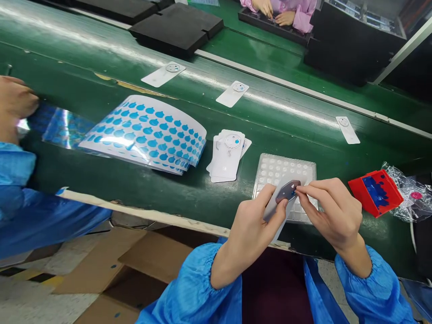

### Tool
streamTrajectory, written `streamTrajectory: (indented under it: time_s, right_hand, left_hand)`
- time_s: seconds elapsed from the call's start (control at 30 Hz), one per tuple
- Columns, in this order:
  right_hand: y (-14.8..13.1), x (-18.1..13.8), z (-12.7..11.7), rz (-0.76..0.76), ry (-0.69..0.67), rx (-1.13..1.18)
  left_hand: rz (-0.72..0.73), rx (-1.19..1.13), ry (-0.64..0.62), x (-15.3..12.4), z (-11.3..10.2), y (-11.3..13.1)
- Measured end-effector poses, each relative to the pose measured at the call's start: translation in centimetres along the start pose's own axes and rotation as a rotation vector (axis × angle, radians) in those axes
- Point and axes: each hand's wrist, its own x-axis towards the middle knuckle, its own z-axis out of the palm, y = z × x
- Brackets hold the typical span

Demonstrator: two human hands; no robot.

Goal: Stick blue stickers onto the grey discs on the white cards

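Note:
My left hand point(254, 220) is closed around a white card point(274, 210) with a round grey part point(287, 190) on its top end. My right hand point(332, 209) pinches at the edge of that grey part with thumb and forefinger. Both hands hover over a clear plastic tray point(286, 170) of small round pieces on the green belt point(101, 58). A small stack of white cards point(227, 155) lies just left of the tray. Sheets of blue stickers point(148, 132) lie fanned out further left.
A red box point(375, 192) with blue bits sits right of the tray, beside a clear plastic bag point(410, 191). Single white cards point(164, 74) ride the belt. A co-worker's blue sleeve point(20, 198) is at left; another person's hands point(275, 13) work at a black tray opposite. Cardboard boxes point(135, 265) lie below.

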Motion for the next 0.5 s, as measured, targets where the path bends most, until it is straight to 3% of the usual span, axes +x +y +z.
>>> streamTrajectory:
  time_s: [0.23, 0.5]
  right_hand:
    - [0.66, 0.58, 0.01, 0.025, -0.054, 0.133]
    - [0.32, -0.41, 0.22, -0.129, 0.103, -0.061]
  left_hand:
    - [0.018, -0.057, -0.047, -0.23, -0.39, -0.01]
    - [-0.056, -0.131, -0.035, -0.48, -0.18, 0.50]
